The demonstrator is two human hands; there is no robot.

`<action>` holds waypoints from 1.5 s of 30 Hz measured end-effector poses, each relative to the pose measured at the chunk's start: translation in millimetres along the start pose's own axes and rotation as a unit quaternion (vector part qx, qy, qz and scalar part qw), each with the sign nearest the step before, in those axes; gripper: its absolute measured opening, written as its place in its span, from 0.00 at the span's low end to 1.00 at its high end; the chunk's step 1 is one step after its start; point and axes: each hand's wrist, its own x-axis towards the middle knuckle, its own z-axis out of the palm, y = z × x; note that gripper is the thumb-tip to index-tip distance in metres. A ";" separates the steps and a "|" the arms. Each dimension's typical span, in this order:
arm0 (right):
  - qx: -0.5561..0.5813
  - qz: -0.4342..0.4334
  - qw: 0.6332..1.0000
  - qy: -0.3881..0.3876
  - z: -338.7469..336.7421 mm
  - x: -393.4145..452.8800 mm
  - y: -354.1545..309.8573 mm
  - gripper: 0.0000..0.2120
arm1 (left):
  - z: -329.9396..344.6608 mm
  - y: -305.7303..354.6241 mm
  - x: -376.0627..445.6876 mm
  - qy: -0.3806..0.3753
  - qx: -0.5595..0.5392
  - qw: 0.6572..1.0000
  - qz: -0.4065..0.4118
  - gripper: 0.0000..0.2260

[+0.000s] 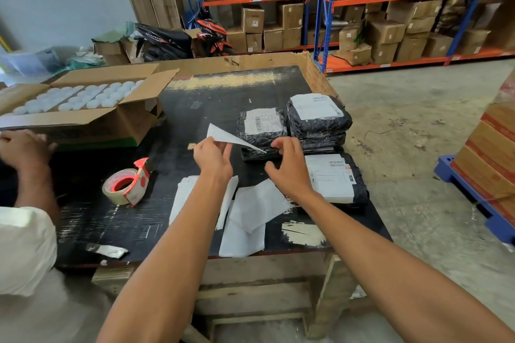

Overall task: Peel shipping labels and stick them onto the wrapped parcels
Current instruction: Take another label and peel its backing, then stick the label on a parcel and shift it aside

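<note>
Label [228,136] pinched in left hand [213,159], raised above black surface [195,108]. Right hand [287,164] half-curled, empty, beside wrapped parcels [262,131].

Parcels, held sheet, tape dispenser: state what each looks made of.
Parcels: glossy black plastic film, seemingly; it wrinkles and glints.
Held sheet, pinched in the left hand: thin white paper, folding sharply.
Tape dispenser: red, probably hard plastic; tape roll translucent tan.
</note>
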 end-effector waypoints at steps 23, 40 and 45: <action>0.215 0.242 0.944 -0.064 -36.8 47.1 17.5 0.04 | 14.0 -51.0 -8.4 -0.011 0.393 0.919 0.027 0.05; -0.068 0.156 0.985 -0.009 37.5 133.1 8.1 0.17 | 57.8 -24.4 119.9 -0.022 0.458 0.883 0.096 0.03; -0.166 0.176 0.969 -0.047 45.8 153.0 13.9 0.17 | 74.0 -29.8 151.7 -0.050 0.495 0.865 0.069 0.03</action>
